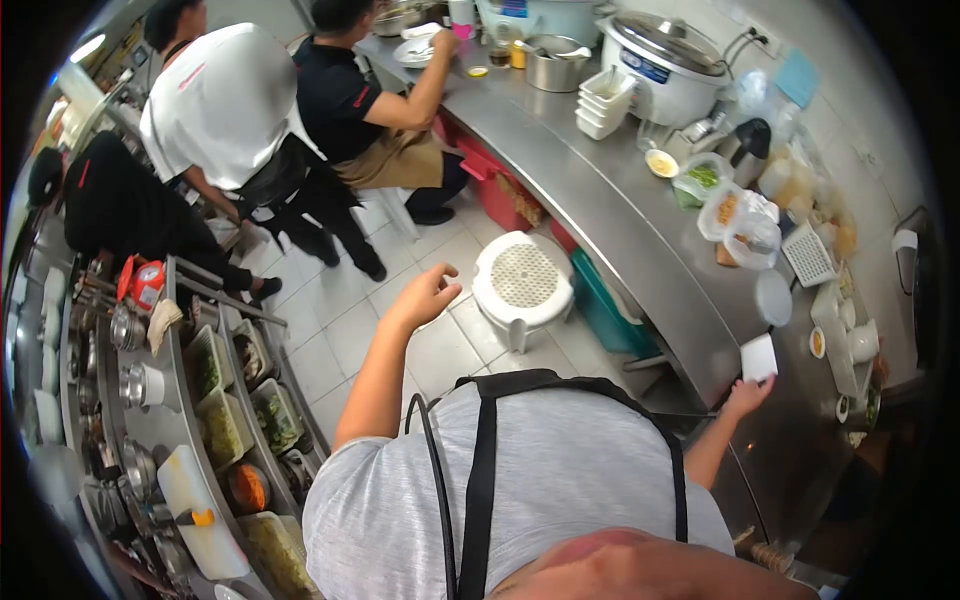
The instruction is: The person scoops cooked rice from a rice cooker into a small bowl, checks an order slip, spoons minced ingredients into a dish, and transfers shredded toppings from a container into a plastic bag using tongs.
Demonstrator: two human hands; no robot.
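At the right, my right hand (pixel 746 397) grips the lower edge of a small white square object (pixel 758 358) with its fingertips, over the steel counter (pixel 665 235). Whether this is a dish or a flat block I cannot tell. A round translucent lid or tub (pixel 773 298) sits just beyond it. My left hand (pixel 428 297) hangs in the air over the tiled floor, its fingers loosely bent and apart, with nothing in it. Closest to that hand is a white plastic stool (pixel 523 285), which it does not touch.
Tubs of chopped food (pixel 718 212), stacked white containers (pixel 605 103) and a large rice cooker (pixel 662 65) line the counter. Food bins (pixel 222 428) fill the left-hand station. Several people stand or sit ahead, one in a white shirt (pixel 225 105). Crates (pixel 605 315) stand under the counter.
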